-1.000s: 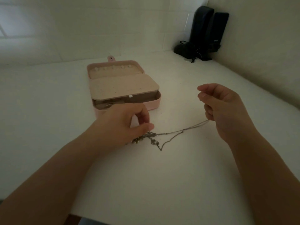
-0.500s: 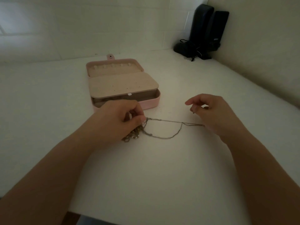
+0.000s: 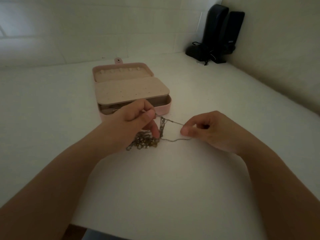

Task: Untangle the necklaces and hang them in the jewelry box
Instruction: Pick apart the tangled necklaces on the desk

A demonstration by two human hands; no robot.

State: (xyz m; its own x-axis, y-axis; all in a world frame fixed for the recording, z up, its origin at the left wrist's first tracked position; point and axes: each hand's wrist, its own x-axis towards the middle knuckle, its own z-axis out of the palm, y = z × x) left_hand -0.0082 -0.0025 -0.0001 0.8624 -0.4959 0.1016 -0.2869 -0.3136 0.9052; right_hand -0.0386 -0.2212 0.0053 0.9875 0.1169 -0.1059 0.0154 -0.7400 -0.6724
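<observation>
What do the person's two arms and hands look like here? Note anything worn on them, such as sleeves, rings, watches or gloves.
Both forearms are bare right down to the bottom edge of the picture, so no sleeves show. The left hand and right hand wear no gloves. No ring, watch or bracelet shows on either, though the light is dim. The fingernails look short and unpainted.

A single wide-angle head view looks forward and down, close over a white table (image 3: 173, 187). Both forearms enter from the bottom edge. The far wall corner, with what appear to be dark speakers (image 3: 220, 32), closes the upper right.
</observation>
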